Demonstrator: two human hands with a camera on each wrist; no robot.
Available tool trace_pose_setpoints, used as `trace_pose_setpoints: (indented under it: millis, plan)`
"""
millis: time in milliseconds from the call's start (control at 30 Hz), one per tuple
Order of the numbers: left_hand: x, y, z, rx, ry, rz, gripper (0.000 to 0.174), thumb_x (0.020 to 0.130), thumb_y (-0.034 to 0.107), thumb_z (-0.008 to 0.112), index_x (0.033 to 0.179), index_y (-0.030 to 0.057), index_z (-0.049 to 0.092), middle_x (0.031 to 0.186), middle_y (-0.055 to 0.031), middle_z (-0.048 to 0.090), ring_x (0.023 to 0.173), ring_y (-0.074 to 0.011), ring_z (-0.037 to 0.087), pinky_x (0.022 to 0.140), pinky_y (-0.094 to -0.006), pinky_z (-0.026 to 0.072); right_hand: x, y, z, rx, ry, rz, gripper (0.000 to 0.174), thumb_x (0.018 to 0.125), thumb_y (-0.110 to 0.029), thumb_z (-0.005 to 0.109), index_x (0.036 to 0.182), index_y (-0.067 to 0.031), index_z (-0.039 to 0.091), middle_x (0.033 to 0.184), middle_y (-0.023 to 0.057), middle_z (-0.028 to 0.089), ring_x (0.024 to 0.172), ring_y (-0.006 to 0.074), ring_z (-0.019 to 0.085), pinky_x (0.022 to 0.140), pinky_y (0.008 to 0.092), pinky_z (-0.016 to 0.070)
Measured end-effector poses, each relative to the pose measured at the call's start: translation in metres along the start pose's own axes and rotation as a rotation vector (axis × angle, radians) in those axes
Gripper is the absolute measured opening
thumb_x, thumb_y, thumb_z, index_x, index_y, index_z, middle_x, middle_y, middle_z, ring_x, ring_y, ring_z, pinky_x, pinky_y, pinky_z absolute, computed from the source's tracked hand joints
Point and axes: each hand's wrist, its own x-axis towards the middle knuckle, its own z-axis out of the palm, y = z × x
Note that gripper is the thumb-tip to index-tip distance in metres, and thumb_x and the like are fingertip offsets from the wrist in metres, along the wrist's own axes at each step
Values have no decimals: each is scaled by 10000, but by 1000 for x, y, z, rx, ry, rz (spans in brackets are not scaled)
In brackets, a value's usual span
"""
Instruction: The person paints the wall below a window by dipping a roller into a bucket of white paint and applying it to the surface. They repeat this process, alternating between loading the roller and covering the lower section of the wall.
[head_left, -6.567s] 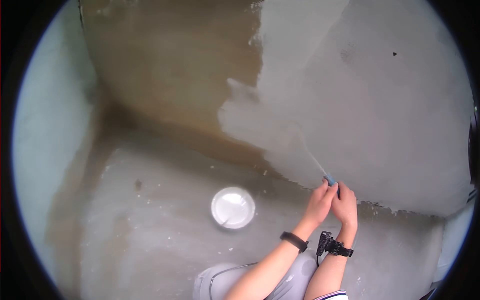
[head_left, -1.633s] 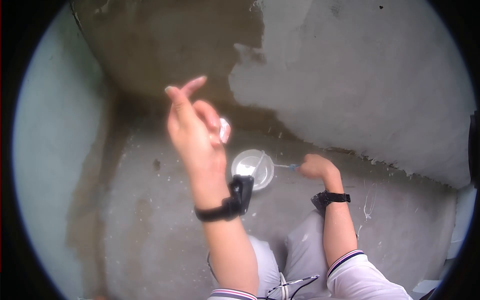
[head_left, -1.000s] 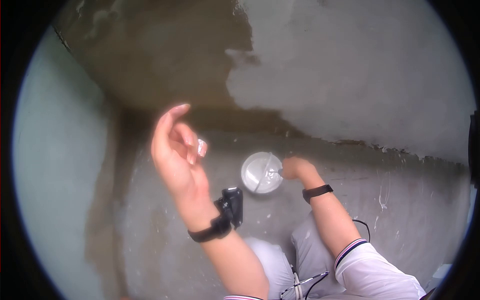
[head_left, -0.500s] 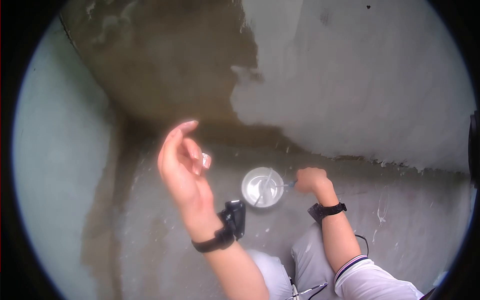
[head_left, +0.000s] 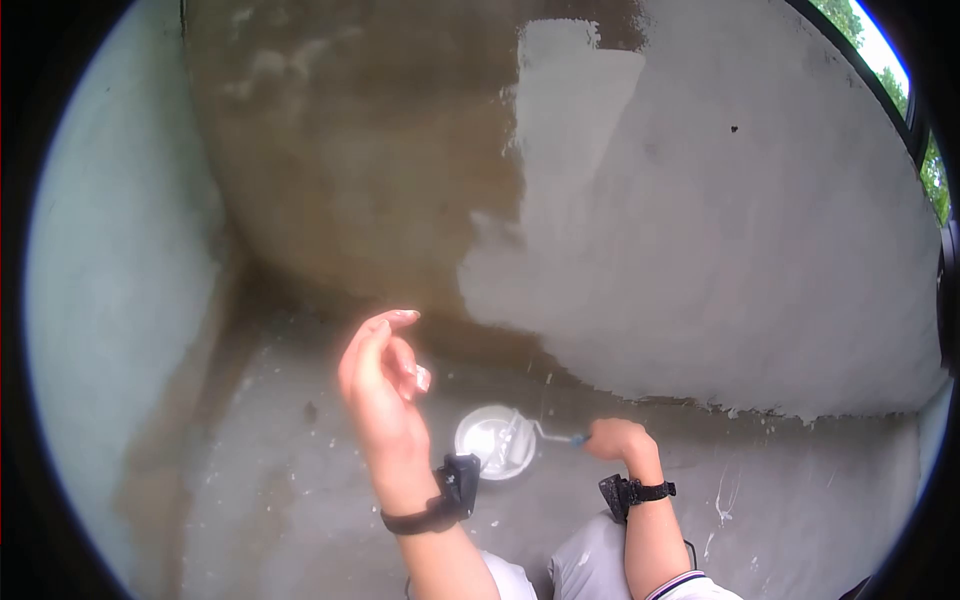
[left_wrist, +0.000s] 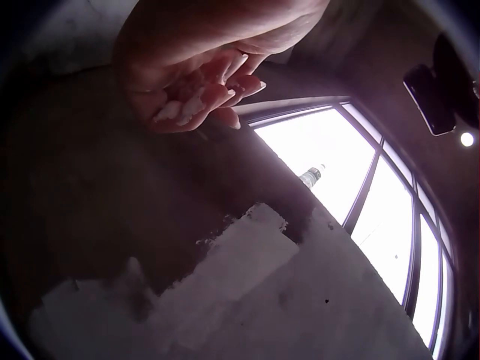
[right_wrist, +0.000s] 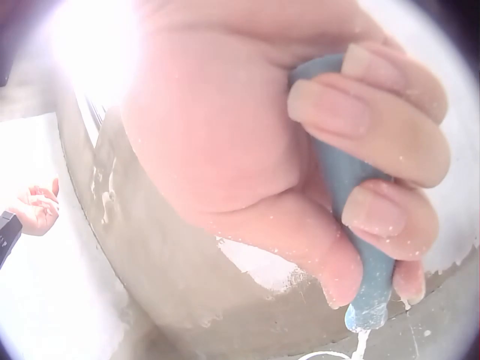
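Note:
My right hand (head_left: 618, 440) grips the blue handle (right_wrist: 346, 176) of a paint roller, fingers curled round it in the right wrist view. The roller's white-coated sleeve (head_left: 517, 442) lies in a round white bucket (head_left: 462, 452) on the floor, left of that hand; its bent wire frame (head_left: 552, 435) crosses the rim. White liquid, like paint, shows in the bucket. My left hand (head_left: 388, 400) is raised at the bucket's left, fingers loosely bent and holding nothing. White smears (left_wrist: 171, 111) mark its fingers in the left wrist view.
Ahead stands a wall with a damp brown part (head_left: 350, 150) at left and a pale coated part (head_left: 700, 250) at right. A greenish wall (head_left: 110, 250) closes off the left. Windows (left_wrist: 322, 165) sit above the wall. White drips (head_left: 724, 500) spot the grey floor.
Earlier both hands gripped the roller handle near the wall. The left has since let go and risen; the right has brought the roller to the bucket. Lately the head view has tipped up.

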Motion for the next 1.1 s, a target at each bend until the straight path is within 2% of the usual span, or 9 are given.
trace_pose_setpoints:
  millis: [300,500,567,600,633,700,733,833,1100]
  plan:
    - [0,-6,5,-22,-46,-31,252,976,209,493,942,10,643,579,26,446,461,-43,325,468,-232,322,39,29,20,85,-17,49,485,770,-250,541,1177,-32,688,1223,217,657,1171,385,617,994,445,482]
    - [-3,4,10,-13,-28,-13,238,969,197,494,915,24,648,564,25,443,454,-45,317,466,-230,318,-9,53,-15,182,133,70,460,791,-341,604,1104,-23,715,1107,214,701,1056,376,666,934,424,510]
    - [-4,8,10,-17,-33,-9,235,967,194,494,912,23,645,564,26,443,454,-45,317,467,-230,318,-22,74,-21,370,180,5,392,823,-380,654,958,-29,763,845,141,725,823,271,682,791,366,516]
    - [-4,10,9,-21,-38,-7,235,967,194,494,912,23,645,564,26,443,454,-45,317,467,-230,318,-42,74,-31,481,185,32,374,872,-358,666,971,-9,753,757,71,673,704,168,607,677,315,485]
    - [-5,11,6,-27,-28,-5,234,966,192,493,908,24,644,564,27,442,453,-45,318,467,-231,319,-51,79,-31,482,189,34,374,872,-358,666,971,-9,753,757,71,673,704,168,607,677,315,485]
    - [-5,13,2,-37,-24,-1,233,965,191,492,905,24,643,564,27,440,453,-45,319,468,-231,320,-67,88,-34,759,286,-21,362,873,-320,667,1005,9,738,783,79,683,760,176,636,712,318,496]
    - [-4,14,6,-44,-13,-10,232,964,191,492,903,25,642,563,29,436,453,-45,320,468,-232,322,-79,88,-43,864,325,-73,314,897,-252,666,1020,31,721,716,17,605,695,103,547,645,270,447]
    - [-5,18,4,-75,-10,-14,231,963,190,492,899,25,640,559,31,425,455,-46,321,468,-233,324,-88,71,-49,1020,490,-329,293,915,-233,651,1027,34,697,673,-25,525,628,67,462,575,253,395]
    - [-11,41,-5,-134,-10,-24,229,961,177,482,890,20,634,552,29,409,458,-54,318,468,-243,317,-131,-53,-170,1020,1033,-746,190,946,-163,614,933,26,627,643,-38,462,591,47,406,523,255,355]
